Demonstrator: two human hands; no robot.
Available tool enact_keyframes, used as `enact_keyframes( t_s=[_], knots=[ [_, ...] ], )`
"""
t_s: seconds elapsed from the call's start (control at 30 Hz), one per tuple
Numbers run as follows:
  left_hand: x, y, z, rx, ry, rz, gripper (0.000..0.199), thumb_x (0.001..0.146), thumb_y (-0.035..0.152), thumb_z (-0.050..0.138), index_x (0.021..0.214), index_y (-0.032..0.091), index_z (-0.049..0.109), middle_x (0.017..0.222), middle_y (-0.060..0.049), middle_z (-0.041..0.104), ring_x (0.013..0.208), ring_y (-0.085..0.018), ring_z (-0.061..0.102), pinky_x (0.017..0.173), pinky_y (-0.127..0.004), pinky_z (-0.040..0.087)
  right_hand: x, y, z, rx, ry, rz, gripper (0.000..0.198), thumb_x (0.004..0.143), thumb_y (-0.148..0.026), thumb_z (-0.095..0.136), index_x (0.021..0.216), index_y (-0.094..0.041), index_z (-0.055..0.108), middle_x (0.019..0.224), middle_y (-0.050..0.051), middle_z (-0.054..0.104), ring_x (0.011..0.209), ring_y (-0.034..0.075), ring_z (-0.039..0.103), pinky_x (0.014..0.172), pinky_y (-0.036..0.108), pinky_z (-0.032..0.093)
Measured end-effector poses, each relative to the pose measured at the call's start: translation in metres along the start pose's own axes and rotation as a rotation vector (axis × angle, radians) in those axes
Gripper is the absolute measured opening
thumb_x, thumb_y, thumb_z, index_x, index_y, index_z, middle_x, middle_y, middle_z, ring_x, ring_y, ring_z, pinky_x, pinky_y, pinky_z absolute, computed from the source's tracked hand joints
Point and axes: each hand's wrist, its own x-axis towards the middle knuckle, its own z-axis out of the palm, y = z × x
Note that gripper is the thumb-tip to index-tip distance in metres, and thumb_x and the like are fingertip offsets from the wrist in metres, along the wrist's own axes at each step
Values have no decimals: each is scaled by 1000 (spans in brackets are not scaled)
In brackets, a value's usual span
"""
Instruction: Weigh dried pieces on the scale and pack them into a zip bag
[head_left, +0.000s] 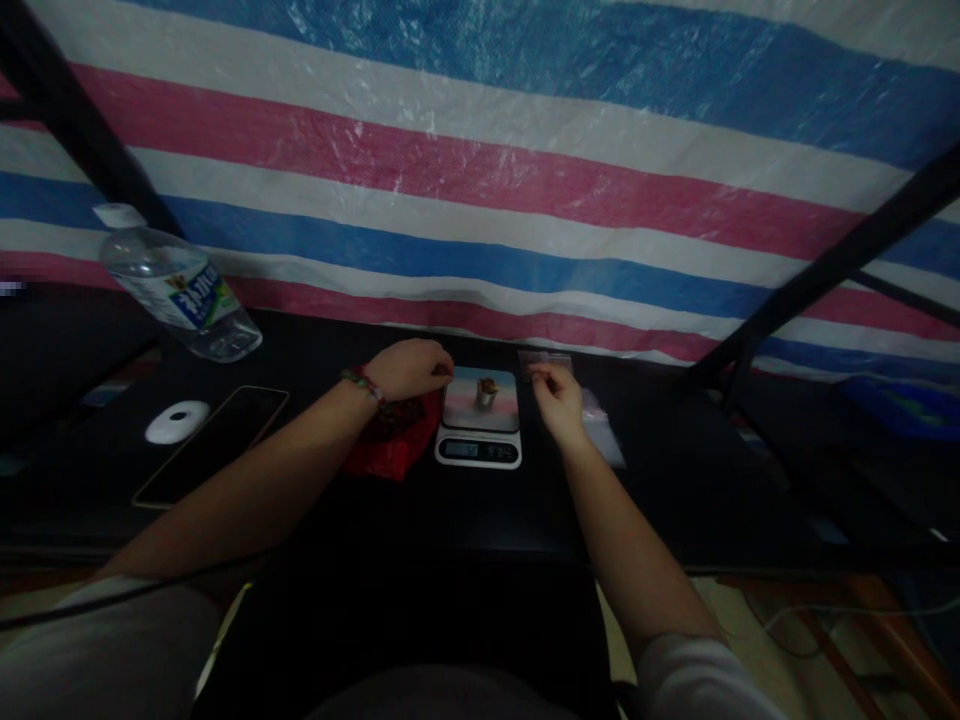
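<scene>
Head view: both hands work at a small white digital kitchen scale (478, 425) standing on the dark table (465, 510). On the scale's platform stands one tiny cup-like holder (487, 390) with something brownish in it. The left hand (409, 368), a beaded bracelet at its wrist, has fingers curled together, seemingly pinching a small dark bit just beside the platform's left corner, above a red plastic bag (390, 445). The right hand (559, 400) pinches the edge of a small clear plastic pouch (547, 362) just right of the scale.

To do this well, I judge each pinch should go in gently, hands clear of the platform, display watched.

Count: one scale, one holder, one red bag, one clear water bottle (180, 285) lying tilted, one white oval mouse-like object (177, 421), one dark phone (214, 443), two hands.
</scene>
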Motion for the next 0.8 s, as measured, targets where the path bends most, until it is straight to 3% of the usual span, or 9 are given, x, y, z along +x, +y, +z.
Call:
enact_keyframes(
  t_s=[0.07,0.13,0.23,0.53,0.67,0.8],
  knots=[
    [-18,-9,-10,-32,-1,-10,21,78,33,55,83,22,72,86,-4,69,78,-20,61,72,-29,45,-2,-5,3,-18,-114,-54,25,81,-30,57,102,-22,68,95,6,66,89,21,60,84,37,47],
    [-35,-18,-15,-62,-79,-20,16,75,29,57,79,22,71,82,-3,69,71,-19,60,68,-29,46,-5,-10,7,-42,-209,-106,35,78,-34,65,111,-24,64,106,7,64,102,23,57,93,41,43],
    [-49,-22,-13,-79,-108,-53,20,72,21,54,82,23,71,85,-3,69,73,-19,62,69,-30,48,-8,-15,17,-86,-277,-155,45,72,-37,72,114,-22,63,116,10,61,112,26,53,100,44,39],
    [-60,-21,8,-262,248,-82,28,84,34,48,98,21,68,95,-4,69,87,-19,62,81,-29,48,-10,-19,34,-78,-249,-79,28,69,-30,73,95,-22,68,104,7,67,117,28,53,101,47,39],
    [-71,-19,11,-289,275,-19,32,89,40,46,102,20,66,97,-6,68,90,-18,62,82,-29,48,-10,-48,38,-17,-228,-112,26,71,-25,69,96,-23,66,105,6,68,111,25,58,99,44,43],
    [-76,-15,10,-301,345,50,34,88,43,51,110,20,63,102,-7,67,93,-19,62,83,-30,48,-6,-81,58,46,-327,-196,30,71,-22,66,101,-24,64,103,5,67,100,23,62,92,40,48]
  ],
)
